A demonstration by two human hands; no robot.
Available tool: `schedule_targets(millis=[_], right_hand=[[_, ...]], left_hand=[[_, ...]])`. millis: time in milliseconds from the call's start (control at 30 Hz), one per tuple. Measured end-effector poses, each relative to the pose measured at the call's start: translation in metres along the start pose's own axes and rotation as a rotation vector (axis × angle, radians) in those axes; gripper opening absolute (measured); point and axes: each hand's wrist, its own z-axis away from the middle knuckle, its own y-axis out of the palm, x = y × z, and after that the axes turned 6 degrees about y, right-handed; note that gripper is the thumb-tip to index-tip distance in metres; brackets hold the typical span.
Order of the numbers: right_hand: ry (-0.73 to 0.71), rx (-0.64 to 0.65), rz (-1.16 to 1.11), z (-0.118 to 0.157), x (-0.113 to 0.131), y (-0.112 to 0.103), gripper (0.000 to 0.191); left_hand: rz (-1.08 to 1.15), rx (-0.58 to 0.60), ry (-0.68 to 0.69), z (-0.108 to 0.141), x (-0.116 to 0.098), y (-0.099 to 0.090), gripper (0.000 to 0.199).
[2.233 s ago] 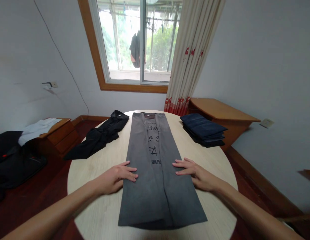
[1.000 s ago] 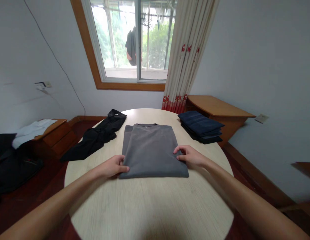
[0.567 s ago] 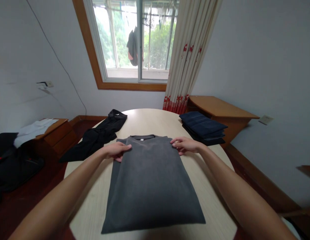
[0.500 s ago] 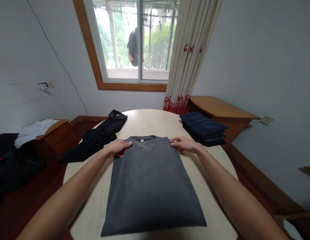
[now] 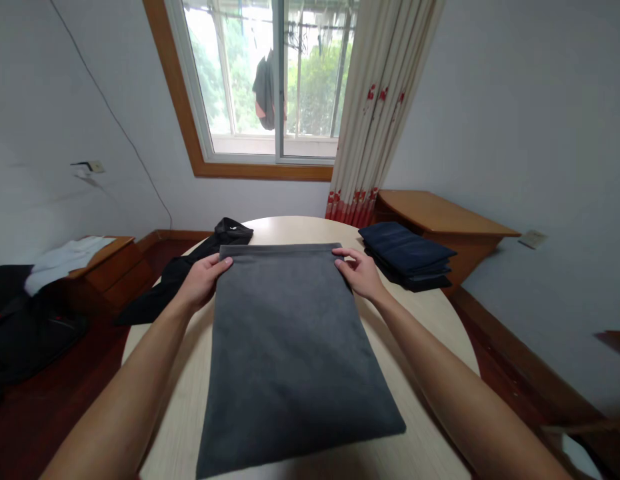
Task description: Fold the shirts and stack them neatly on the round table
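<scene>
A dark grey T-shirt [image 5: 295,347], folded into a long panel, stretches over the round table toward me. Its far edge is lifted and shows as a straight band; the collar is out of sight. My left hand [image 5: 204,279] pinches the far left corner, thumb on top. At the far right corner, my right hand [image 5: 357,270] is closed on the fabric between thumb and fingers. The shirt's near edge hangs close to the table's front.
Black clothing [image 5: 173,277] lies loosely at the table's left. A stack of folded dark clothes [image 5: 407,253] sits at the right, by a wooden desk [image 5: 440,210]. The pale round table [image 5: 290,229] stands before a window and a curtain [image 5: 375,113].
Both hands have raised the shirt's far edge upward. The collar and its label, visible before, are now hidden, and the left hand has shifted left.
</scene>
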Motion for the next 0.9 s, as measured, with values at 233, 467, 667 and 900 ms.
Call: schedule_targets(millis=[233, 467, 667, 900], right_hand=[[-0.027, 0.006, 0.332, 0.000, -0.040, 0.034, 0.027], [0.026, 0.033, 0.378, 0.004, -0.049, 0.037, 0.030], [0.016, 0.037, 0.342, 0.005, -0.047, 0.037, 0.030], [-0.032, -0.039, 0.176, 0.009, -0.039, 0.033, 0.031]], left_hand=[[-0.427, -0.042, -0.120, -0.008, 0.047, -0.006, 0.056], [-0.405, 0.002, -0.093, -0.017, 0.057, 0.007, 0.055], [-0.123, 0.079, -0.134, -0.013, 0.042, 0.015, 0.042], [0.094, 0.015, -0.145, -0.004, 0.028, 0.015, 0.038]])
